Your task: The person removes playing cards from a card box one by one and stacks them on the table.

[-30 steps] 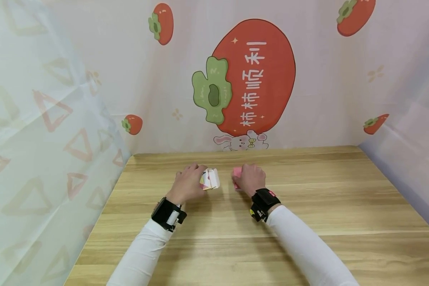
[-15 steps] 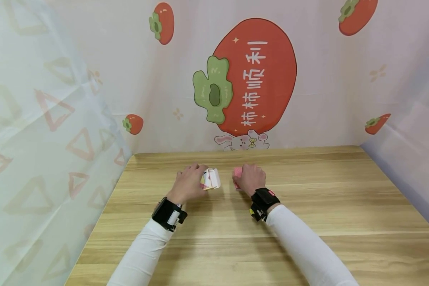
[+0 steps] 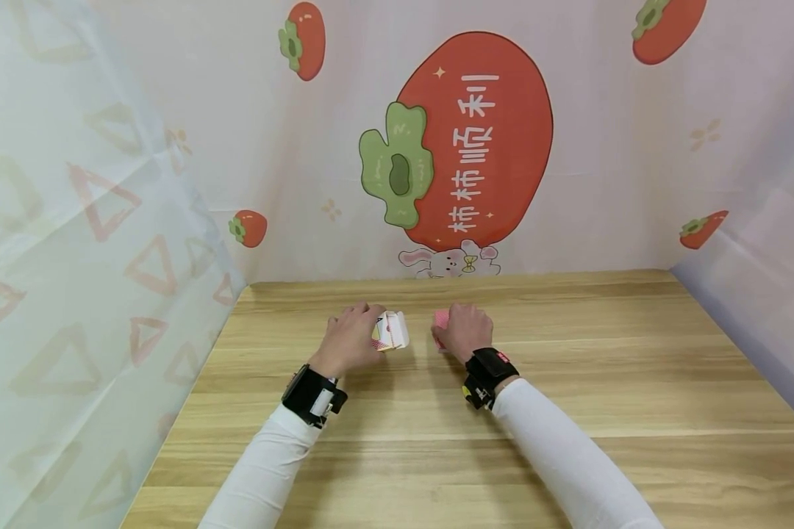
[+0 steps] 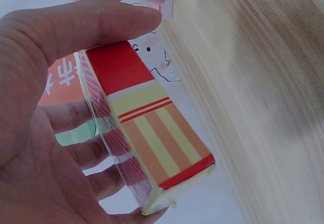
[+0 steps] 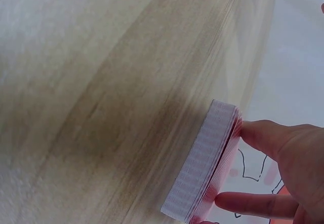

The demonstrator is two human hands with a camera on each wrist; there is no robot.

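Observation:
A playing-card box, red, cream and orange striped on its narrow side, is gripped by my left hand. The thumb lies along one end and the other fingers go behind it. In the head view the box's white flap stands out at its right end, facing the other hand. My right hand holds a deck of playing cards with red patterned backs, pinched by thumb and fingers. White card edges show in the right wrist view. A gap separates box and deck; in the head view the right hand covers much of the deck.
Both hands work over a light wooden table, toward its far edge. Behind it hangs a white cloth with printed persimmons, and more cloth closes off the left side. Black bands with devices sit on both wrists.

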